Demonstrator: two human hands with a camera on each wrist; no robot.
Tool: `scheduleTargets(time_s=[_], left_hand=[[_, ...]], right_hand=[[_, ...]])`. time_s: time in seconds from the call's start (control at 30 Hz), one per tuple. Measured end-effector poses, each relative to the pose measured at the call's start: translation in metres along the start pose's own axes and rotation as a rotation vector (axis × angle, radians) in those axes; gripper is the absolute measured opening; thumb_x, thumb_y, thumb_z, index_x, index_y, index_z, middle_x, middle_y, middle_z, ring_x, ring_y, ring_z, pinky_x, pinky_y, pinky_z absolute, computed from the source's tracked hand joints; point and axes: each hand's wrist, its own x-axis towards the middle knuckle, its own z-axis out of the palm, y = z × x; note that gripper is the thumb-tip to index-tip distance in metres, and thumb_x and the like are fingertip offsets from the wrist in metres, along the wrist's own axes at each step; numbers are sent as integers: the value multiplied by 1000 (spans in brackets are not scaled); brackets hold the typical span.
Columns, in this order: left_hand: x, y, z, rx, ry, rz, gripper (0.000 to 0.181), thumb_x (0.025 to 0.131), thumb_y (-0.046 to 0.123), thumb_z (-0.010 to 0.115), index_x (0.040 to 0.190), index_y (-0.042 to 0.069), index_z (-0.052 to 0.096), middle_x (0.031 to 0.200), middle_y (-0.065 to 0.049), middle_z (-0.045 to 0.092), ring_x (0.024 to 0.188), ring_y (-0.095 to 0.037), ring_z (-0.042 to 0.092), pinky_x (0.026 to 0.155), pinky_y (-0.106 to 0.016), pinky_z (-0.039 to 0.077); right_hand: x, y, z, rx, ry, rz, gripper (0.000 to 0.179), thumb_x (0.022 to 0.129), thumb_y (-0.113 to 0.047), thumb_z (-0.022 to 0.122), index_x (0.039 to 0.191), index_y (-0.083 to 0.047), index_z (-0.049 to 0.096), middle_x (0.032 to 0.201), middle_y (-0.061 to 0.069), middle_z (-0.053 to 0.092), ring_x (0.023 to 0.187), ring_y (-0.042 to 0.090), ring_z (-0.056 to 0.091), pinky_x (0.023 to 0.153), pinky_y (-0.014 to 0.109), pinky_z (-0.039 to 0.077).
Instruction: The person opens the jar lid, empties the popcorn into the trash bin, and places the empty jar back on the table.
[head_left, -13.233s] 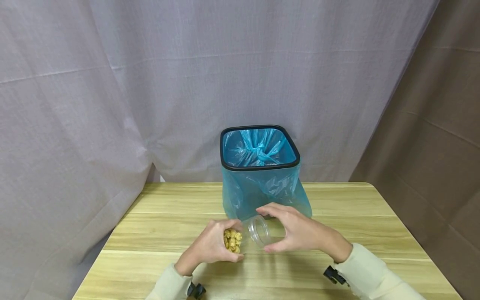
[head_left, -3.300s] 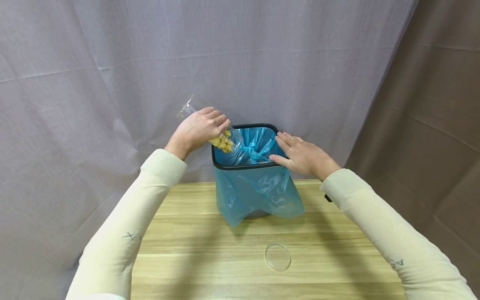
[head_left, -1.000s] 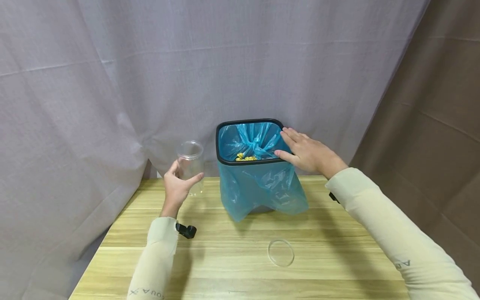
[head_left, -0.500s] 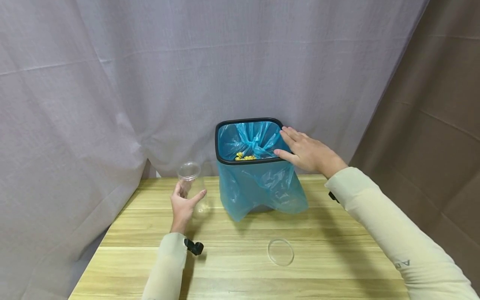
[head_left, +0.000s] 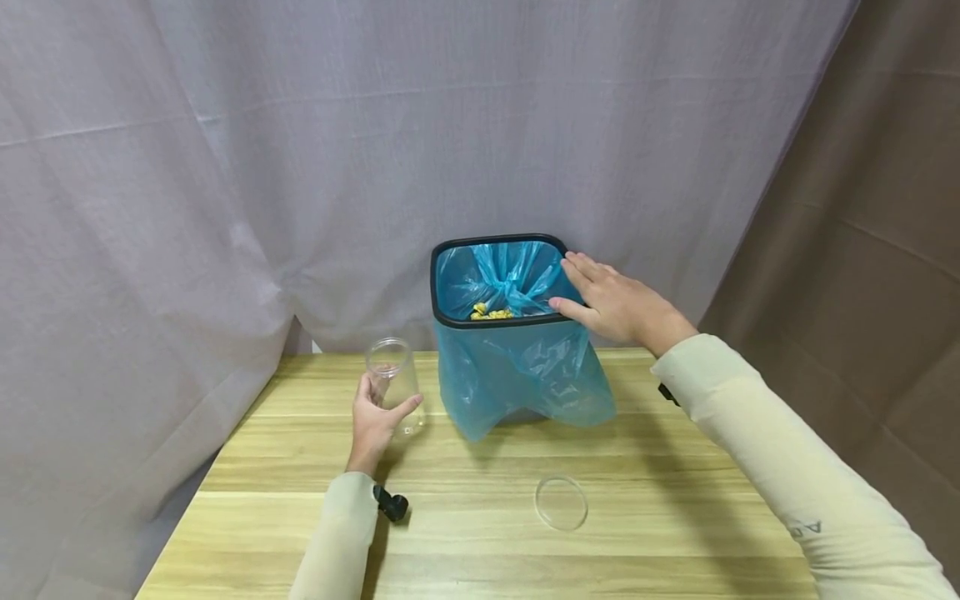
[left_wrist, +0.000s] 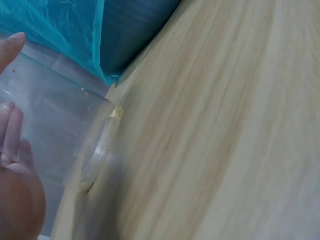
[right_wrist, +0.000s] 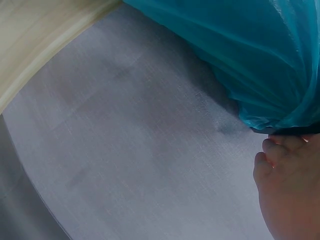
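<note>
A clear plastic jar (head_left: pixel 400 400), lidless at the top, stands nearly upright left of the bin, at the table surface. My left hand (head_left: pixel 374 423) grips its side, thumb on one side and fingers on the other; a few yellow crumbs cling near the jar's base (left_wrist: pixel 100 150) in the left wrist view. My right hand (head_left: pixel 617 302) rests with extended fingers on the right side of the bin's black rim (head_left: pixel 510 322). Inside the bin, yellow popcorn pieces (head_left: pixel 491 312) lie in the blue bag (head_left: pixel 525 367), which hangs over the outside.
A thin clear round lid (head_left: pixel 561 503) lies on the wooden table (head_left: pixel 465 533) in front of the bin. Grey cloth (head_left: pixel 360 167) hangs behind and to the left, with a brownish cloth (head_left: pixel 862 275) on the right.
The popcorn has gone from the jar into the bin. My left hand has brought the jar from over the bin down to the table, lately shifting slightly right. My right hand stays on the rim.
</note>
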Motion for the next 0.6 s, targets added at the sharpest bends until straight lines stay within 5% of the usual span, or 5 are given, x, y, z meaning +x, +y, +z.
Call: scheduleTargets(time_s=[0.2,0.43,0.6], left_hand=[[-1,7,-4,95,-56,6,89,79,19,94,151,13,43,160,-11,52,154,-30,42,133,-51,26],[-5,22,-17,331,-174,-45,116,78,38,94,167,21,22,171,-17,33,161,-41,26,130,-66,20],[-10,37,-32,446,-233,-49,112,87,52,82,170,28,11,175,-18,24,162,-42,22,126,-74,18]], right_hand=[[0,3,2,81,-3,2,95,105,-74,27,170,-10,3,180,12,0,167,37,4,133,62,13],[-3,3,8,195,46,37,98,103,-75,31,170,-10,1,180,12,1,166,37,4,133,63,12],[-15,6,13,277,111,84,94,105,-72,29,170,-11,-1,179,15,2,166,40,6,132,66,11]])
